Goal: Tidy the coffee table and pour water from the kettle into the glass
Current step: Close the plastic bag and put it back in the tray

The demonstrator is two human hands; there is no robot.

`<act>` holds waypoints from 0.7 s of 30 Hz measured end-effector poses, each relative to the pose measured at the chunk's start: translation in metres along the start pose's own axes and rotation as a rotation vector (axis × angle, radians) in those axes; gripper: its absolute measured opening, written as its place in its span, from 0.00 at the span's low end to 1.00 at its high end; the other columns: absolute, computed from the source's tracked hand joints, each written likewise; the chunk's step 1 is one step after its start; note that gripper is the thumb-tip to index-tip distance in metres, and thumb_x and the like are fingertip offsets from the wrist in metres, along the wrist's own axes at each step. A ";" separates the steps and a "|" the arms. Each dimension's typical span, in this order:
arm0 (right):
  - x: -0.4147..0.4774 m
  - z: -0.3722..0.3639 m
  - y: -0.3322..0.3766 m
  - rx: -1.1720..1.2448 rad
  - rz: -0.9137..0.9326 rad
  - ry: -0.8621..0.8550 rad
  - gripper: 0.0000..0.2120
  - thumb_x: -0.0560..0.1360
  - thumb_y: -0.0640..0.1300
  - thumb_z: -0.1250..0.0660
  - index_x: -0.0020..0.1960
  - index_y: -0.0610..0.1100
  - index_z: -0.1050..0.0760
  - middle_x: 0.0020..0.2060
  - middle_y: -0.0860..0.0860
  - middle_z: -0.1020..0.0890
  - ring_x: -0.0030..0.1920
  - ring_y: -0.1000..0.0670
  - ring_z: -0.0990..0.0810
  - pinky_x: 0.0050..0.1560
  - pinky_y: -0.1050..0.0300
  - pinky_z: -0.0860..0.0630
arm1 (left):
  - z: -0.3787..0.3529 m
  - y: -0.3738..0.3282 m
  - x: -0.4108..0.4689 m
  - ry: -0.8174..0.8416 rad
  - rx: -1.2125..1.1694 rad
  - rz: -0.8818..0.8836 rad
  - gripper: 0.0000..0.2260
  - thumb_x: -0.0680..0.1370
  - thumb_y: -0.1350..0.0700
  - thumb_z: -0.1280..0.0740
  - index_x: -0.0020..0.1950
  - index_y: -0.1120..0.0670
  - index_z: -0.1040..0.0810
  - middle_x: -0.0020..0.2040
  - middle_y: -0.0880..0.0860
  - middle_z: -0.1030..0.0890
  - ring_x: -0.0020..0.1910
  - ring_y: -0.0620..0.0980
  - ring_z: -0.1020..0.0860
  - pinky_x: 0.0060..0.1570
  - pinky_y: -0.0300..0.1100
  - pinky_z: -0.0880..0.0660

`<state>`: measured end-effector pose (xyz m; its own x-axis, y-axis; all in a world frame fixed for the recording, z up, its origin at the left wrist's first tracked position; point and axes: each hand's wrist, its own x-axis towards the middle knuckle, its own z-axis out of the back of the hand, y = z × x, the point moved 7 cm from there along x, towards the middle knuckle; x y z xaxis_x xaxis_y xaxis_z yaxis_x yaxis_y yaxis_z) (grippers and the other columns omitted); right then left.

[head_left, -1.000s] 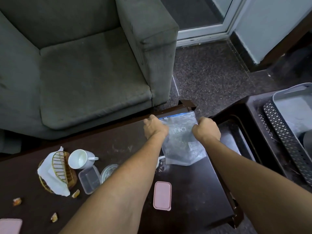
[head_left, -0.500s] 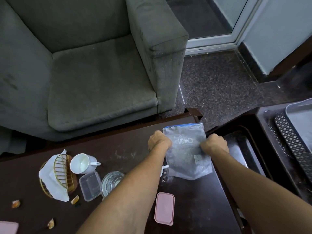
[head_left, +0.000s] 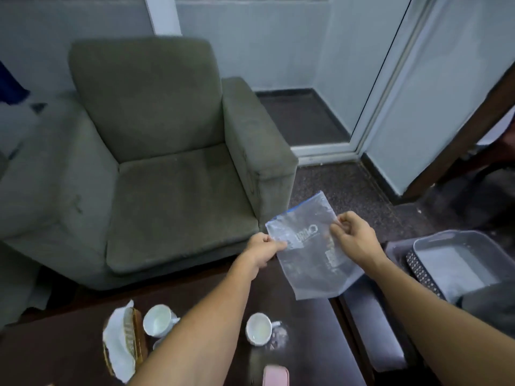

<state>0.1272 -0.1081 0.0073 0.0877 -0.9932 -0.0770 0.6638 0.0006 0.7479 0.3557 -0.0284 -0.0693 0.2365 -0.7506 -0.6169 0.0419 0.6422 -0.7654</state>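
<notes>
Bag (head_left: 312, 263) is held in the air over the far right end of the tabletop (head_left: 306, 358), in front of the armchair (head_left: 172, 190). Its blue zip edge points up and away, and its closed bottom points toward the person. The long axis runs near to far, with the far end leaning slightly left.

Left hand (head_left: 263, 250): grip pinched on the bag's left edge, just below the zip. Right hand (head_left: 354, 238): grip pinched on the bag's right side.

Left cup (head_left: 157, 320) and right cup (head_left: 258, 328) stand on the tabletop.

The left forearm (head_left: 211, 316) and the right forearm (head_left: 434, 310) are bare from the picture's lower edge to the wrist, and the left hand (head_left: 260, 246) and right hand (head_left: 355, 238) are bare too, finer details blurred.
</notes>
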 end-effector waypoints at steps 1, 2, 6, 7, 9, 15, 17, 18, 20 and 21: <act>-0.002 0.014 0.023 0.028 0.022 -0.021 0.08 0.79 0.47 0.30 0.43 0.53 0.26 0.37 0.57 0.20 0.41 0.55 0.21 0.43 0.52 0.28 | 0.012 -0.021 -0.015 0.017 -0.018 -0.027 0.12 0.75 0.49 0.25 0.50 0.50 0.26 0.49 0.49 0.20 0.47 0.48 0.22 0.45 0.43 0.27; -0.005 0.029 0.045 0.060 0.039 -0.039 0.08 0.79 0.47 0.30 0.43 0.52 0.26 0.38 0.56 0.18 0.42 0.52 0.19 0.44 0.51 0.25 | 0.024 -0.041 -0.032 0.038 -0.031 -0.054 0.12 0.76 0.50 0.25 0.51 0.50 0.27 0.51 0.50 0.18 0.48 0.48 0.20 0.46 0.44 0.25; -0.029 0.076 0.138 0.159 0.077 -0.051 0.05 0.81 0.47 0.31 0.49 0.47 0.24 0.48 0.46 0.15 0.51 0.42 0.16 0.56 0.41 0.20 | 0.074 -0.119 -0.110 0.100 -0.025 -0.211 0.10 0.77 0.58 0.26 0.52 0.52 0.27 0.52 0.54 0.15 0.48 0.52 0.17 0.51 0.50 0.19; -0.037 0.086 0.162 0.173 0.092 -0.050 0.06 0.81 0.47 0.32 0.51 0.44 0.23 0.49 0.44 0.15 0.52 0.41 0.16 0.57 0.40 0.20 | 0.087 -0.137 -0.132 0.099 -0.027 -0.256 0.10 0.77 0.60 0.26 0.52 0.53 0.26 0.52 0.55 0.16 0.48 0.54 0.17 0.54 0.53 0.19; -0.054 0.103 0.208 0.218 0.122 -0.035 0.08 0.81 0.45 0.32 0.53 0.39 0.23 0.50 0.42 0.14 0.49 0.42 0.16 0.55 0.42 0.19 | 0.114 -0.170 -0.174 0.077 -0.032 -0.348 0.09 0.78 0.63 0.28 0.56 0.56 0.24 0.52 0.57 0.18 0.48 0.55 0.18 0.55 0.55 0.19; -0.112 0.123 0.321 0.308 0.159 0.204 0.05 0.78 0.34 0.29 0.52 0.41 0.23 0.40 0.46 0.19 0.33 0.50 0.21 0.27 0.62 0.26 | 0.201 -0.235 -0.294 -0.113 0.048 -0.593 0.09 0.81 0.65 0.32 0.59 0.56 0.19 0.44 0.52 0.19 0.37 0.46 0.22 0.28 0.34 0.26; -0.130 0.125 0.350 0.351 0.174 0.259 0.08 0.78 0.32 0.32 0.53 0.42 0.21 0.39 0.45 0.20 0.32 0.48 0.23 0.27 0.60 0.27 | 0.226 -0.248 -0.326 -0.163 0.043 -0.652 0.09 0.80 0.66 0.32 0.57 0.56 0.18 0.44 0.52 0.19 0.37 0.45 0.22 0.27 0.33 0.26; -0.138 0.126 0.363 0.362 0.192 0.272 0.09 0.77 0.32 0.32 0.53 0.43 0.20 0.40 0.45 0.20 0.33 0.48 0.23 0.29 0.59 0.27 | 0.237 -0.253 -0.341 -0.183 0.040 -0.676 0.09 0.80 0.66 0.32 0.54 0.53 0.18 0.44 0.52 0.18 0.37 0.45 0.22 0.29 0.33 0.24; -0.151 0.129 0.387 0.391 0.227 0.292 0.11 0.77 0.33 0.32 0.54 0.46 0.17 0.41 0.46 0.18 0.37 0.47 0.21 0.34 0.55 0.23 | 0.258 -0.260 -0.370 -0.232 0.054 -0.712 0.11 0.80 0.65 0.31 0.50 0.49 0.18 0.43 0.50 0.18 0.37 0.44 0.21 0.31 0.33 0.24; -0.156 0.130 0.396 0.402 0.243 0.300 0.12 0.78 0.33 0.32 0.54 0.47 0.15 0.41 0.46 0.16 0.37 0.47 0.19 0.36 0.53 0.22 | 0.267 -0.261 -0.383 -0.256 0.074 -0.722 0.10 0.80 0.64 0.31 0.50 0.49 0.18 0.42 0.50 0.19 0.36 0.43 0.22 0.32 0.34 0.24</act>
<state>0.2798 0.0320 0.4015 0.4494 -0.8933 -0.0109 0.2672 0.1227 0.9558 0.5133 0.1323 0.4158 0.3430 -0.9340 0.1001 0.3338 0.0216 -0.9424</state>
